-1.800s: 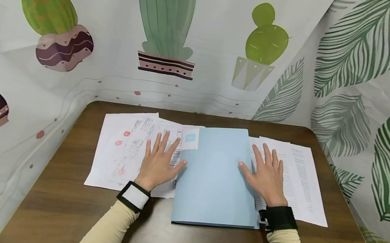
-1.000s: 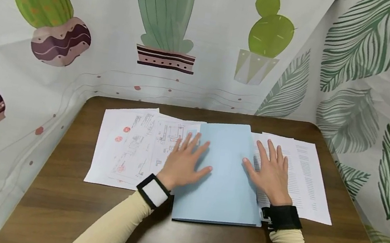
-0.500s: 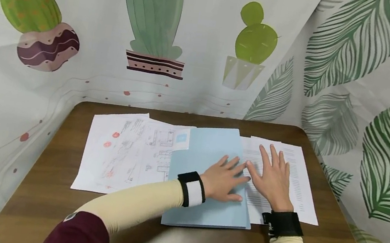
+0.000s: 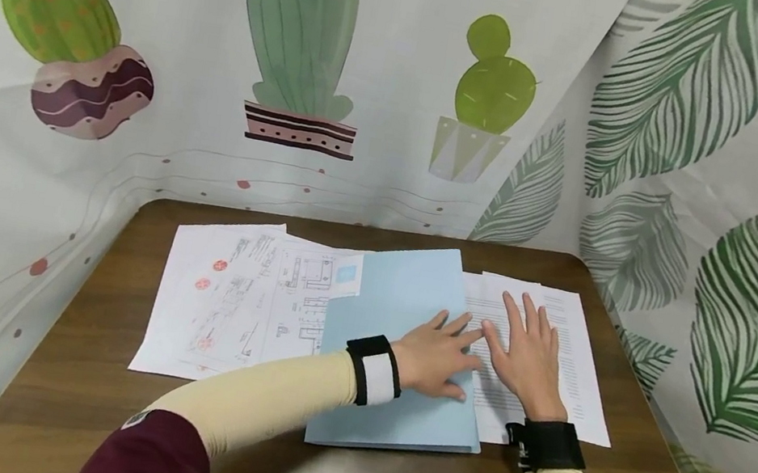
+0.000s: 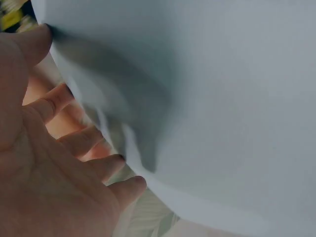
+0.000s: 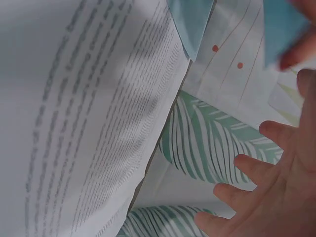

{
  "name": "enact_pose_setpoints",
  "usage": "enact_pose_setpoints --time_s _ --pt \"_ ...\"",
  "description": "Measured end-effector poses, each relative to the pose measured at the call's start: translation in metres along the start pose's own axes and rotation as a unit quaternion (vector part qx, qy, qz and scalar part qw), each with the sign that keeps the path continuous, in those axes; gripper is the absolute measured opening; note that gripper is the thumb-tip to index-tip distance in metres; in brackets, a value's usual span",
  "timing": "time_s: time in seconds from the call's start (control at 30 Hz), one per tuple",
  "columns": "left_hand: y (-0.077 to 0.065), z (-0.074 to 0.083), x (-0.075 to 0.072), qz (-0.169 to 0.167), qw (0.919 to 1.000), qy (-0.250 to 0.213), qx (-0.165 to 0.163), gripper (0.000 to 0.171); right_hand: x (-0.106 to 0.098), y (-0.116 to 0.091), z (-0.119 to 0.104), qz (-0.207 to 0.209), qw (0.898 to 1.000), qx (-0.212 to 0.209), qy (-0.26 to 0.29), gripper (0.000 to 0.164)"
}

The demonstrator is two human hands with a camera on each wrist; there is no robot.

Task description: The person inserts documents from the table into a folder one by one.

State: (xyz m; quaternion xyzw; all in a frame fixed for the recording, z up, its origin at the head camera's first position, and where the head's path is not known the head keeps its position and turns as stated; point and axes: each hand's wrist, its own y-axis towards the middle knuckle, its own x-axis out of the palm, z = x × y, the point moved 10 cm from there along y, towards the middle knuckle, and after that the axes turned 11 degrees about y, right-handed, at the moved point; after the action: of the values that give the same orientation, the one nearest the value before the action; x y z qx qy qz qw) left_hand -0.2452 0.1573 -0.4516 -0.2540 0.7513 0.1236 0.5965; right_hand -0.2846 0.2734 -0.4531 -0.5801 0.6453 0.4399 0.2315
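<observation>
In the head view, a closed light blue folder (image 4: 390,312) lies at the middle of the table, a small white label with a blue square at its upper left. My left hand (image 4: 438,356) reaches across the folder towards its right edge, fingers spread. The left wrist view shows the fingertips of that hand (image 5: 54,163) at the outline of a pale surface; firm contact is hard to judge. To the right, my right hand (image 4: 528,359) is spread over printed text sheets (image 4: 574,356), holding nothing. Dense lines of print fill the text page (image 6: 94,98) in the right wrist view.
Overlapping white sheets (image 4: 213,310) with drawings and red stamps lie left of the folder, partly under it. The brown wooden table (image 4: 55,384) meets a curtain (image 4: 398,109) printed with cacti and leaves behind it.
My left hand has travelled right from the drawings onto the folder, near its right edge. The right hand stays over the text sheets. The head view has shifted slightly.
</observation>
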Motion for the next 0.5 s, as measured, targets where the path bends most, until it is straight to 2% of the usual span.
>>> enact_pose_setpoints --time_s 0.13,0.27,0.4,0.5 --pt "-0.027 -0.017 -0.030 0.056 0.9983 -0.013 0.011 0.060 0.017 0.002 -0.014 -0.017 0.999 -0.027 0.023 0.058" --pt "-0.059 -0.038 -0.061 0.132 0.9906 -0.033 0.020 0.054 0.044 0.000 -0.038 -0.083 0.993 -0.069 0.053 0.057" --pt "-0.091 -0.056 -0.083 0.196 0.9787 -0.059 0.019 0.049 0.070 -0.006 -0.060 -0.156 0.981 -0.095 0.070 0.072" --pt "-0.115 -0.069 -0.096 0.242 0.9683 -0.062 0.011 0.045 0.083 -0.010 -0.071 -0.174 0.976 -0.118 0.052 0.079"
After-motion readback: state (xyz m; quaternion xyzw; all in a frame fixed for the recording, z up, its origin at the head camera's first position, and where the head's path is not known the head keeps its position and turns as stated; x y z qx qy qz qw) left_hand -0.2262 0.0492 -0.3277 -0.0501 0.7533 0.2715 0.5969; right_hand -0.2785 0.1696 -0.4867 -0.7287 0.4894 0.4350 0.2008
